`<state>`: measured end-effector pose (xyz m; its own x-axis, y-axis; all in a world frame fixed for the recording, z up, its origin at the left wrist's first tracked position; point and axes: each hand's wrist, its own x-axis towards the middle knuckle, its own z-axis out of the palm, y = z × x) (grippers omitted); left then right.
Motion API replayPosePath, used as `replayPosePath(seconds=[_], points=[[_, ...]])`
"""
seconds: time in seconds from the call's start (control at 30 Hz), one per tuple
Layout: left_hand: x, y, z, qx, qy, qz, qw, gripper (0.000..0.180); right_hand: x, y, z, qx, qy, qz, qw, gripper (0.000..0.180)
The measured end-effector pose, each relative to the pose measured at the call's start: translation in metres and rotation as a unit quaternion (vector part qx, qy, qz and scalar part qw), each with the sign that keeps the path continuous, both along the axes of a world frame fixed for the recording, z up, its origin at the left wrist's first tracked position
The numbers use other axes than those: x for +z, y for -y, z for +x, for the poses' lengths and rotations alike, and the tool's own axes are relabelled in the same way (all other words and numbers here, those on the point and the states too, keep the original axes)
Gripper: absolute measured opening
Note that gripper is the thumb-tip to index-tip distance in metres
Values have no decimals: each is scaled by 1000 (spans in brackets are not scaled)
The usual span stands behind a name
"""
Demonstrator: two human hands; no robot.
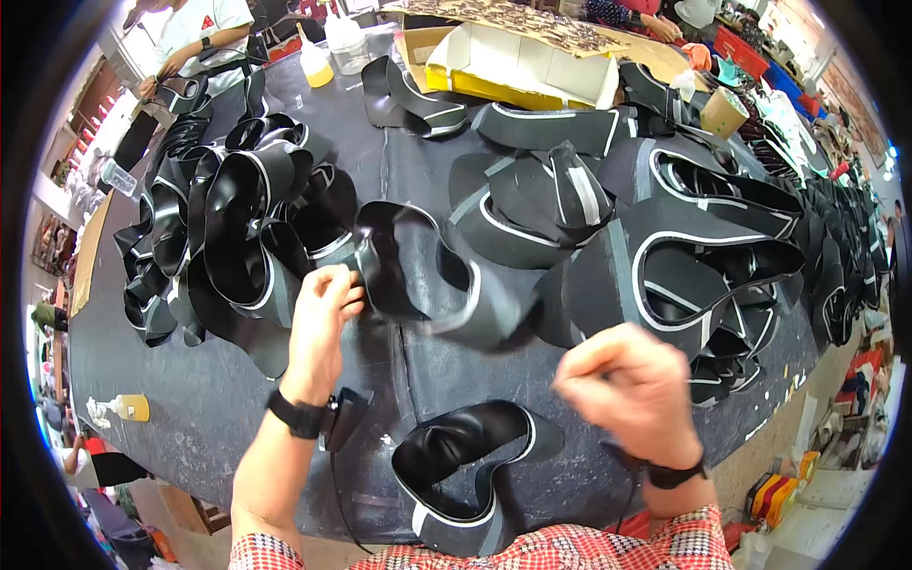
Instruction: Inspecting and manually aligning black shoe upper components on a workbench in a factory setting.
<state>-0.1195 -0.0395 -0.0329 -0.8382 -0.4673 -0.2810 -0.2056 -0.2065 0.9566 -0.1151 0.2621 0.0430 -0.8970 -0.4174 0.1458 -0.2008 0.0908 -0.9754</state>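
Note:
My left hand (328, 299) is closed, with its fingertips at the left end of a curved black band (385, 271) with a pale strip along its edge. The band's right end is blurred by motion. Over the right part of the table, my right hand (627, 380) is smeared by motion, its fingers curled; whether anything is in them I cannot make out. Close to my body lies another looped black band (508, 522) with the same pale edging. Both wrists wear black straps.
Heaped black bands (237, 237) cover the table's left side; more looped pieces (665, 256) pile up at the right. A yellow-and-white box (522, 71) and a bottle of yellow liquid (315, 65) stand at the back. A small bottle (133, 408) lies left. Another person (204, 38) handles a piece.

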Motion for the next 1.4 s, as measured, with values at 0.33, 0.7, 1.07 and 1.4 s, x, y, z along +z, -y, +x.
replayPosePath(seconds=[0.33,0.7,1.07,1.4], points=[[42,-74,60,-345,-67,-233,907,7,-29,18,-153,-222,-346,415,811,36],[52,-51,98,-153,-64,3,986,13,104,-14,-67,-287,-332,-92,894,12],[72,-88,191,-71,-295,-362,881,40,33,22,68,247,-361,164,884,31],[61,-87,188,-345,-145,-292,880,66,2,30,78,318,-258,88,908,34]])
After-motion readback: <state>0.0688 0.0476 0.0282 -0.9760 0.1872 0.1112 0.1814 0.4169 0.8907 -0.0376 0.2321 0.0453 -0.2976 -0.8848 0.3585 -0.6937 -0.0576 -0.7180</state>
